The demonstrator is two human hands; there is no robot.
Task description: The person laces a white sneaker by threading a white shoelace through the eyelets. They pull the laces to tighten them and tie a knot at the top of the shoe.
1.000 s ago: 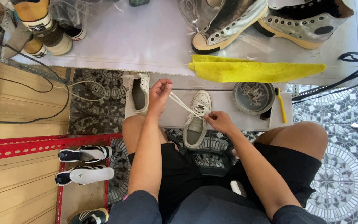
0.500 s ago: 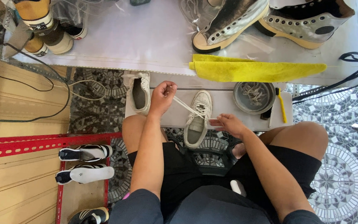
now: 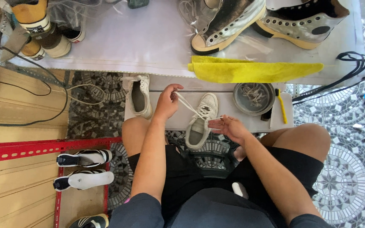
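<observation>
A white sneaker (image 3: pixel 200 122) lies on a low grey board (image 3: pixel 229 110) in front of my knees, toe pointing away from me. My left hand (image 3: pixel 168 100) pinches a white shoelace (image 3: pixel 187 103) and holds it taut up and to the left of the sneaker. My right hand (image 3: pixel 230 126) hovers at the sneaker's right side with fingers spread, holding nothing. A second white sneaker (image 3: pixel 139 96) rests on the board's left end, beside my left hand.
A metal bowl of laces (image 3: pixel 254 98) and a yellow brush (image 3: pixel 282 109) sit on the board's right. A yellow cloth (image 3: pixel 254 71) and silver high-top shoes (image 3: pixel 229 23) lie on the white table beyond. A red shelf (image 3: pixel 43 147) with shoes stands at left; black cables (image 3: pixel 351 71) at right.
My right hand let go of the lace and moved right, opening beside the sneaker. My left hand kept the lace and pulled it up and left.
</observation>
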